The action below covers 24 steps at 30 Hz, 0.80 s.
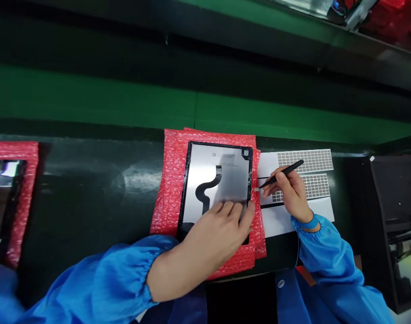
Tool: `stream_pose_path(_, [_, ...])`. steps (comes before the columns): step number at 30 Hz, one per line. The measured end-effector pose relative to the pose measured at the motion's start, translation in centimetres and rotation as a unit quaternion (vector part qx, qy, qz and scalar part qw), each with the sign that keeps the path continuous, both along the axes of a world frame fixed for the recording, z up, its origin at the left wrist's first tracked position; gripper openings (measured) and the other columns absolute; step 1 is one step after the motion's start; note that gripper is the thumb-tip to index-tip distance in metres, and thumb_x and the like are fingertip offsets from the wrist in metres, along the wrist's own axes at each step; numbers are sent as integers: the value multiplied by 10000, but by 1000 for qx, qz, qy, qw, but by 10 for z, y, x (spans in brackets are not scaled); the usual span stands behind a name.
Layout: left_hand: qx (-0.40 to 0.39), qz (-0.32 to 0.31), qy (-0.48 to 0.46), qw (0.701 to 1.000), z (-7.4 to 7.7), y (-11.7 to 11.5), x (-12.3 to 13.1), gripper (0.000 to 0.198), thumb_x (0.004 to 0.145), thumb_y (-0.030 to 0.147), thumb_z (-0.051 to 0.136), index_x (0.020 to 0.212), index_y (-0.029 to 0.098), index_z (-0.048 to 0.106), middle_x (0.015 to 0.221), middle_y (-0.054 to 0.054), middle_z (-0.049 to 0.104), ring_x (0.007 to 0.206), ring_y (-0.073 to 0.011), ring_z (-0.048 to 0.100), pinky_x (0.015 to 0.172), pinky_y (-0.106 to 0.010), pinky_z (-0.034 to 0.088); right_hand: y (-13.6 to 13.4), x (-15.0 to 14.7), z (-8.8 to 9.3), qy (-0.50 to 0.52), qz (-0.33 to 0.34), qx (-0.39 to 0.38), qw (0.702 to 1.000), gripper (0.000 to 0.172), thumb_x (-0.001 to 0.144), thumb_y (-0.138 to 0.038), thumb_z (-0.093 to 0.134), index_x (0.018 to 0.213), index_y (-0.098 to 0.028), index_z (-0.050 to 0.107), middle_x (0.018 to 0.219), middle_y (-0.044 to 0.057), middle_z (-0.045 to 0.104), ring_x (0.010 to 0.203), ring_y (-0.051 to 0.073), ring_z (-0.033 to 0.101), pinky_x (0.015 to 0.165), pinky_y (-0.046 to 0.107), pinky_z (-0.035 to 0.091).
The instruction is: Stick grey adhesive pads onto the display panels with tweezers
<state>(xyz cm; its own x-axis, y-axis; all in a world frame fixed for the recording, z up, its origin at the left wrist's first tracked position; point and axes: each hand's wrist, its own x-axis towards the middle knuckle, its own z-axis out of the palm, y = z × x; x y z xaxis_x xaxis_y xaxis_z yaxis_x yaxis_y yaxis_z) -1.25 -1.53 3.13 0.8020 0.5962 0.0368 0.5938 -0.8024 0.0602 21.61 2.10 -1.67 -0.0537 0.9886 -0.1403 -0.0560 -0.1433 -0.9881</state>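
Observation:
A tablet screen panel (232,184), silver back up with a black frame, lies on red bubble-wrap bags (174,148). A wavy black ribbon cable (202,191) runs down its back. My left hand (222,227) rests over the panel's lower right part, fingers bent and a little apart near its right edge. My right hand (293,193) grips black tweezers (288,170), pointing left. At their tip is a small pale piece (256,189), just beyond the panel's right edge, over the red wrap. Under my right hand lie white sheets (279,222) with grids of small grey pieces (315,185).
Another panel (4,193) on red bubble wrap lies at the far left of the dark green table (90,189). A black rack (367,202) stands at the right. A shelf (293,54) crosses above, with red wrap (397,22) at its upper right.

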Motion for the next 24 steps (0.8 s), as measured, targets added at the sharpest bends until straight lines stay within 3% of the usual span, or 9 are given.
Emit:
stream_pose_path(6, [-30,0,5,1000,-13,16,-4,504,1031,285,551,1449,6,578,993,-148,718,868,-284,720,772,-422,625,5,-24,-8,18,-17,-1,1000,308,1038,-540,626,1054,-239,564,740,-18,741,618,168,761,602,308,661])
stream_pose_path(13, [-80,19,13,997,-12,20,-5,567,1015,369,585,1486,56,543,1019,-144,714,865,-292,718,682,-410,628,10,-25,-13,15,-15,-11,1000,319,1048,-564,599,1041,-247,554,730,-25,708,648,168,751,628,319,666])
stream_pose_path(24, [-93,22,-8,995,-14,24,-6,656,981,365,640,1503,0,484,1011,-155,719,836,-297,721,658,-415,621,10,-25,-16,39,-11,-30,999,321,1032,-555,635,1031,-241,566,726,-31,711,583,145,723,580,293,651])
